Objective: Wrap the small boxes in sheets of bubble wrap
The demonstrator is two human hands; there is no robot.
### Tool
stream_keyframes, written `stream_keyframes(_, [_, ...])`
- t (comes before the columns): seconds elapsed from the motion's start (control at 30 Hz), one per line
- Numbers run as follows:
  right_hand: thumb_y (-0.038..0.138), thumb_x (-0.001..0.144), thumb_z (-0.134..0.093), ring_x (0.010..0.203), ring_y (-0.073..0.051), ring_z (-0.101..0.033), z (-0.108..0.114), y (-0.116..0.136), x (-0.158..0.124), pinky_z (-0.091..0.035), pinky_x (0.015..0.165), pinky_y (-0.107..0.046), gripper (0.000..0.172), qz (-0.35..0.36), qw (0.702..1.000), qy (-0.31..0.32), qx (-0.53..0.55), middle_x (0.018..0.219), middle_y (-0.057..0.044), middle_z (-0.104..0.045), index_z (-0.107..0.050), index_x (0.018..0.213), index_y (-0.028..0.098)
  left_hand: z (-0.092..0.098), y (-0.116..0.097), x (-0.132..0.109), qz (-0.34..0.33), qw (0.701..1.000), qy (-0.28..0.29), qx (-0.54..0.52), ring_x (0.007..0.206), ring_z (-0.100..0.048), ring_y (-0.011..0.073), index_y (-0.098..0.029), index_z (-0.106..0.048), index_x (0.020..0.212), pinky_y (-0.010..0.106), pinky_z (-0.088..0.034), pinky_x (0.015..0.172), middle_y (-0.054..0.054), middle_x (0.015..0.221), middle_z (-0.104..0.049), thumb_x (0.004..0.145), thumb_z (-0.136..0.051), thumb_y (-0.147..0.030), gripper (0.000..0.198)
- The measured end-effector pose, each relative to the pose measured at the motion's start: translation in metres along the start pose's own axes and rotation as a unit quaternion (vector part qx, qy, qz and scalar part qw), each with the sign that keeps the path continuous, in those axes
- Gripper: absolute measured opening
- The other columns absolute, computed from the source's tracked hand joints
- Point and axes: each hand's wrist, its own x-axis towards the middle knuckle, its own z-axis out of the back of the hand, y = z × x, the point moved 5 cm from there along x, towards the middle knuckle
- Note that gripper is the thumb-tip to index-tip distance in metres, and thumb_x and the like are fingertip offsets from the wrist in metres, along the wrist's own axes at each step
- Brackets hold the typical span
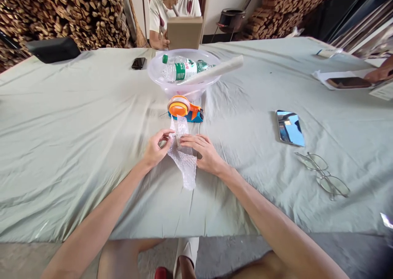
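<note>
A piece of bubble wrap [188,170] lies on the cloth-covered table in front of me, its narrow tail pointing towards me. My left hand [157,148] pinches its left edge between thumb and fingertips. From the other side my right hand [204,151] rests across the wrap, fingers stretched out and flat on it. Between the hands the wrap is folded; whether something lies inside I cannot tell. Just beyond my fingertips stands a tape dispenser [197,114] with a blue base and an orange-cored roll of clear tape [178,106], close to the wrap's far end.
Behind the dispenser, a translucent basin [155,79] holds plastic bottles [181,70] and a pale roll [215,70]. A phone [290,127] and glasses [322,174] lie to the right. Across the table a person handles a cardboard box [185,33]; another person's hand [380,72] shows at far right.
</note>
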Motion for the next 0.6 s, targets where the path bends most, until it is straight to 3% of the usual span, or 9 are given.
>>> stream_keyframes(0.13, [0.022, 0.118, -0.052, 0.155, -0.028, -0.069, 0.001, 0.001, 0.0, -0.056, 0.125, -0.055, 0.034, 0.002, 0.999, -0.02, 0.041, 0.155, -0.01, -0.079, -0.066, 0.149, 0.029, 0.0, -0.001, -0.002, -0.022, 1.0, -0.006, 0.015, 0.109, -0.084, 0.0205, -0.02, -0.078, 0.129, 0.03, -0.066, 0.096, 0.011, 0.123, -0.086, 0.112, -0.066, -0.047, 0.034])
stream_keyframes(0.27, [0.022, 0.12, -0.043, 0.157, -0.025, -0.066, -0.001, -0.002, 0.0, -0.06, 0.126, -0.053, 0.038, -0.025, 0.997, -0.037, 0.065, 0.17, -0.011, -0.066, -0.066, 0.15, 0.03, -0.002, -0.004, -0.007, -0.076, 0.994, -0.04, 0.072, 0.1, -0.086, 0.0188, -0.021, -0.077, 0.132, 0.03, -0.068, 0.091, 0.009, 0.115, -0.089, 0.12, -0.052, -0.046, 0.037])
stream_keyframes(0.43, [0.026, 0.119, -0.055, 0.155, -0.031, -0.066, -0.003, -0.005, 0.0, -0.06, 0.123, -0.058, 0.031, -0.021, 0.999, -0.028, 0.001, 0.163, -0.014, -0.07, -0.072, 0.144, 0.028, -0.009, -0.007, -0.012, -0.109, 0.988, -0.051, 0.1, 0.11, -0.088, 0.0216, -0.023, -0.08, 0.128, 0.035, -0.07, 0.102, 0.008, 0.121, -0.09, 0.118, -0.062, -0.041, 0.028])
stream_keyframes(0.6, [0.025, 0.12, -0.052, 0.155, -0.031, -0.065, -0.002, -0.001, 0.001, -0.058, 0.121, -0.055, 0.029, -0.016, 0.999, -0.011, -0.045, 0.161, -0.016, -0.07, -0.07, 0.143, 0.027, -0.011, -0.011, -0.014, -0.132, 0.985, -0.036, 0.109, 0.117, -0.088, 0.0242, -0.024, -0.08, 0.131, 0.04, -0.07, 0.111, 0.008, 0.123, -0.09, 0.114, -0.072, -0.037, 0.023])
